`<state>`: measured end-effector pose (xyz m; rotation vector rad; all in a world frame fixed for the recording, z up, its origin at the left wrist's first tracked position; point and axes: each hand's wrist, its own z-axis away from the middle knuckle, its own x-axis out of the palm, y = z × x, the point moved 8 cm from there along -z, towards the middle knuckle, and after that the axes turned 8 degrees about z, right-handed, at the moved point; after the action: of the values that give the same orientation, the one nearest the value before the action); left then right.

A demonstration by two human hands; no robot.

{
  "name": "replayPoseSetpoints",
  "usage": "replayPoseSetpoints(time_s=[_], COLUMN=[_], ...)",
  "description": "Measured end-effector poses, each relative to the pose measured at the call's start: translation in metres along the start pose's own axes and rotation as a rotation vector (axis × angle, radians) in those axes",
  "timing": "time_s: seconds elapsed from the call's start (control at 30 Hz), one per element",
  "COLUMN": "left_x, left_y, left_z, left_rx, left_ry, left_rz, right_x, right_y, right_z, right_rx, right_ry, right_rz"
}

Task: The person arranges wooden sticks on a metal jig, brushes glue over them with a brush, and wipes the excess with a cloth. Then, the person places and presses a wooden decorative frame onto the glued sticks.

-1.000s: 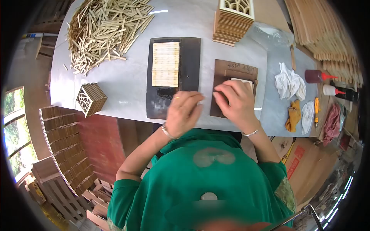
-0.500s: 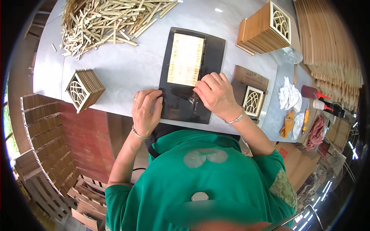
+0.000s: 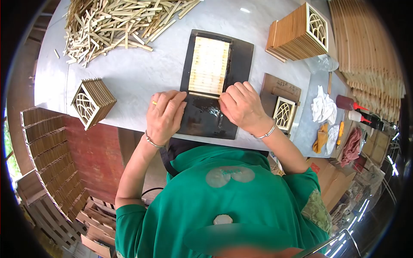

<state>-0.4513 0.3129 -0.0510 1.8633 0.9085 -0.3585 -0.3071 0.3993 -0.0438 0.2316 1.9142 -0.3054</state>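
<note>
A black board [image 3: 202, 118] lies in front of me, with a row of pale wooden strips [image 3: 209, 64] side by side on its upper part. One thin wooden strip [image 3: 204, 96] spans the near end of the row. My left hand [image 3: 165, 116] pinches its left end at the board's left edge. At the other end, my right hand [image 3: 244, 106] has its fingers closed on the same strip. Below the strip the dark surface looks wet and shiny.
Loose wooden sticks [image 3: 116, 28] are heaped at the back left. Stacked lattice frames stand at left [image 3: 92, 103] and back right [image 3: 297, 34]. A smaller lattice piece [image 3: 284, 114], white cloths [image 3: 323, 105] and a red bottle [image 3: 345, 102] lie at right.
A thin strip now shows between my hands at the near end of the row. My left hand has moved slightly right and up, and its fingertips are at the strip's end.
</note>
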Motion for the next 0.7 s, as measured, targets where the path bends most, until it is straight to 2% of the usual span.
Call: replayPoseSetpoints(time_s=[0.13, 0.23, 0.33, 0.4, 0.43, 0.53, 0.63, 0.7], left_x=[0.007, 0.013, 0.024, 0.035, 0.042, 0.067, 0.094, 0.114], left_y=[0.019, 0.032, 0.048, 0.060, 0.065, 0.080, 0.095, 0.103], left_z=[0.000, -0.004, -0.010, -0.013, -0.016, -0.024, -0.036, -0.044], left_rx=[0.184, 0.247, 0.299, 0.333, 0.328, 0.320, 0.302, 0.313], left_ry=[-0.062, -0.105, -0.141, -0.166, -0.180, -0.149, -0.121, -0.106], left_rz=[-0.009, 0.011, 0.063, 0.106, 0.105, 0.107, 0.099, 0.113], right_x=[-0.009, -0.003, -0.006, -0.015, -0.022, -0.059, -0.096, -0.102], right_y=[0.007, 0.020, 0.034, 0.045, 0.050, 0.067, 0.066, 0.058], right_z=[0.009, 0.024, 0.048, 0.065, 0.072, 0.104, 0.136, 0.151], right_rx=[0.085, 0.277, 0.481, 0.580, 0.602, 0.633, 0.610, 0.601], right_ry=[-0.022, -0.273, -0.428, -0.442, -0.401, 0.025, 0.146, 0.171], right_rz=[-0.230, -0.667, -0.873, -0.961, -0.933, -0.690, -0.217, -0.060])
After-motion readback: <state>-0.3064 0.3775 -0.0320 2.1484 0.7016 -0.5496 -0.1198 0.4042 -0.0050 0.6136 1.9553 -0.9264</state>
